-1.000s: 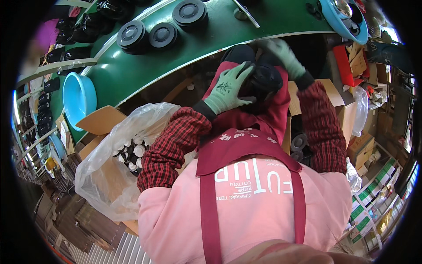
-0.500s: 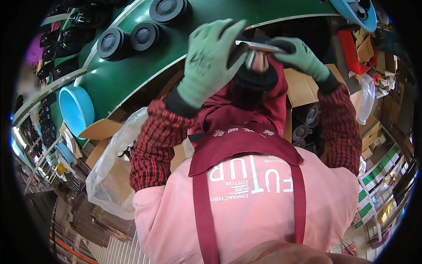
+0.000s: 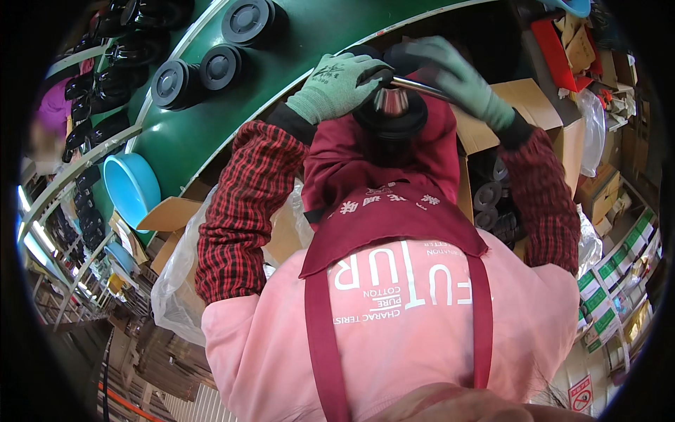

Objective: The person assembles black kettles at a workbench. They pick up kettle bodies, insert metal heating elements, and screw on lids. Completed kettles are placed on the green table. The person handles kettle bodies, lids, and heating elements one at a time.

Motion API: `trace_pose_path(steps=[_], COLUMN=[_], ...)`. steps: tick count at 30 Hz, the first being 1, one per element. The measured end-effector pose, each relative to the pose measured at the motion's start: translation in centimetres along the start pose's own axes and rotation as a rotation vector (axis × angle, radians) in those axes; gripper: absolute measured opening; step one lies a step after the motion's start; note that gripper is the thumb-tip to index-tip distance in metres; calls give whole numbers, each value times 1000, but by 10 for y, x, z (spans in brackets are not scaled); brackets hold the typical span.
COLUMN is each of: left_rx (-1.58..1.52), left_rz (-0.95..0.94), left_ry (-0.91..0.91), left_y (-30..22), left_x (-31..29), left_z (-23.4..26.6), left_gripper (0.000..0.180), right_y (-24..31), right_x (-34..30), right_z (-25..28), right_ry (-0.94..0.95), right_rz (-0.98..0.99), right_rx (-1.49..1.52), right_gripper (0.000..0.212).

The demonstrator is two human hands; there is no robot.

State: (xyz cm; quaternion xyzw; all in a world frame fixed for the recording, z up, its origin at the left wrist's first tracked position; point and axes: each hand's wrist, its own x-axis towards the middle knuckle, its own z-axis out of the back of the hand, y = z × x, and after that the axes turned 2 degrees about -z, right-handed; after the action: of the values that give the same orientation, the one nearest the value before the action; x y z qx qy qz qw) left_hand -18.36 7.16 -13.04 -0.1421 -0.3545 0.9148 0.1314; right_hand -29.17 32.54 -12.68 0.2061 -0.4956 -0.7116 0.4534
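My left hand (image 3: 341,84), in a pale green glove with dark fingertips, is closed on the left end of a flat piece with a shiny metal edge (image 3: 416,86). This piece lies tilted over a copper-coloured, shiny cone (image 3: 391,102). Below the cone is a black round base (image 3: 392,121), close in front of my apron. My right hand (image 3: 457,81), gloved alike, is at the right end of the metal edge. Its fingers reach over the dark far side and are smeared by motion, so their grip is not clear.
Stacks of black discs (image 3: 246,21) stand on the green bench (image 3: 295,32). A blue basin (image 3: 132,186) is at the left, by a plastic-lined carton (image 3: 179,281). At the right, an open carton (image 3: 510,116) holds black round parts. A red box (image 3: 559,53) stands beyond it.
My left hand has come down and closed round the piece's left end. The right hand has shifted left and its fingers now reach over the far side. The view has shifted slightly.
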Motion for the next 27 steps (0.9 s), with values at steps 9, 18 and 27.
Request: trace_pose_path(steps=[9,18,27], left_rx=[-542,-226,-245], left_rz=[-439,771,779], left_ry=[-70,-427,243], left_y=[22,12,3], left_x=[91,27,-21], left_z=[-66,-58,-46], left_gripper=[53,56,42], right_y=[96,-45,6], right_x=[46,43,94], right_z=[-116,-83,-117], right_ry=[54,14,350], right_rz=[121,-12,-341], right_rx=[-296,-399,-637], right_gripper=[80,39,45])
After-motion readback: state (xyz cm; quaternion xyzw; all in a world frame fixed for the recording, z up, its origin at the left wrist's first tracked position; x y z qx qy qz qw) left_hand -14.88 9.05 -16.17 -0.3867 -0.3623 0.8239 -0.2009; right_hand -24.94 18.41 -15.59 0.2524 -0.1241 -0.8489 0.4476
